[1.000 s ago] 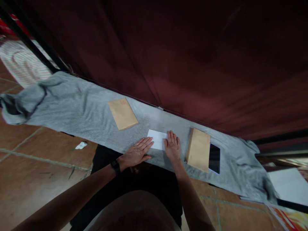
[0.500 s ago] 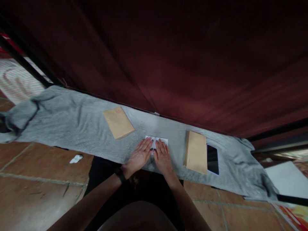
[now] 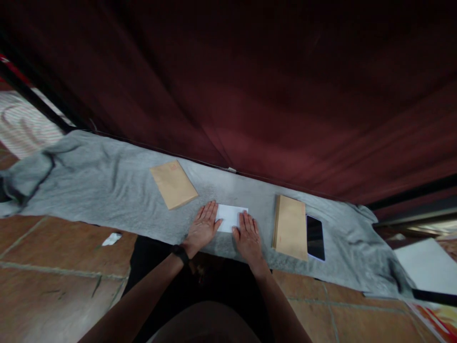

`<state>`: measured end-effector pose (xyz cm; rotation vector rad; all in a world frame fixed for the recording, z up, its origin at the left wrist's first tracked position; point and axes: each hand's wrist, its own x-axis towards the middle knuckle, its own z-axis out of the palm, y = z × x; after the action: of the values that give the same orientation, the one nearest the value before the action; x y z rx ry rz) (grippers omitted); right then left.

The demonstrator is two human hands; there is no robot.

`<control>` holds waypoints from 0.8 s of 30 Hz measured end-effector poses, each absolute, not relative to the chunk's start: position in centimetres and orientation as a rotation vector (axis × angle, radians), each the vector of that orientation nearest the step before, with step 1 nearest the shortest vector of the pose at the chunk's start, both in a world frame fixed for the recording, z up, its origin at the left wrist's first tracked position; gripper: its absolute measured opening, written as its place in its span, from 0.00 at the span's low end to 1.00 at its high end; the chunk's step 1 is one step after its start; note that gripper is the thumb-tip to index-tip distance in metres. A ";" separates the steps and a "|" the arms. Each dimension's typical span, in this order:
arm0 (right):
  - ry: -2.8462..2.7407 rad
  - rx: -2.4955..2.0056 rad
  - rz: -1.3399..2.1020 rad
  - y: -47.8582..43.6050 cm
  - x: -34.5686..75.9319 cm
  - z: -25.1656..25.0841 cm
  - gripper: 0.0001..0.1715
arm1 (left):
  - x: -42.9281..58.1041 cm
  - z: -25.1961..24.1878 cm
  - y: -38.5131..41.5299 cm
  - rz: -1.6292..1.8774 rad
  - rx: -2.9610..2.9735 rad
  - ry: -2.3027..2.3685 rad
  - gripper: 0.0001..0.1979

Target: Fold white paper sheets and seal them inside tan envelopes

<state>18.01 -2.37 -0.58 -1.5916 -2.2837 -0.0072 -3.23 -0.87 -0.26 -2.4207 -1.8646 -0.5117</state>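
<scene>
A small folded-looking white paper (image 3: 229, 217) lies flat on the grey cloth (image 3: 128, 190) in front of me. My left hand (image 3: 204, 226) rests flat at its left edge, thumb on the paper and fingers stretched out. Over the paper's right edge lies my right hand (image 3: 249, 234), also flat with fingers extended. Neither hand grips anything. Left of my hands, a brown envelope (image 3: 173, 184) lies at an angle. To the right is a stack of brown envelopes (image 3: 292, 227), with a dark-screened phone (image 3: 315, 237) beside it.
A dark red curtain-like cloth (image 3: 250, 119) rises behind the covered surface. Tiled floor (image 3: 60, 252) shows in front, with a crumpled white scrap (image 3: 112, 239) on it. At the far right sits a white flat object (image 3: 428, 267).
My hands have slid apart from the middle of the white paper to its left and right sides. More of the paper now shows between them.
</scene>
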 end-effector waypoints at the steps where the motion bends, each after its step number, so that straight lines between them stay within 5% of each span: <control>1: -2.278 -1.598 -0.013 -2.4 18.3 -0.6 0.34 | -3.3 -0.2 -0.9 -0.511 -2.411 -1.872 0.32; 11: -2.282 -1.545 0.043 -2.8 21.0 -0.3 0.34 | -4.3 0.6 -2.5 -0.567 -2.501 -1.826 0.28; 17: -2.437 -1.415 0.095 -3.2 20.9 0.3 0.31 | -3.7 1.3 -3.2 -0.242 -2.690 -1.636 0.21; 24: -2.428 -1.446 0.119 -2.8 20.6 0.7 0.30 | -2.4 2.7 -2.2 -0.002 -2.730 -1.708 0.24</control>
<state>20.64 -2.79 0.68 -1.4456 -2.4283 0.1189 -2.39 -2.23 2.69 -2.7298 -1.7083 -0.0023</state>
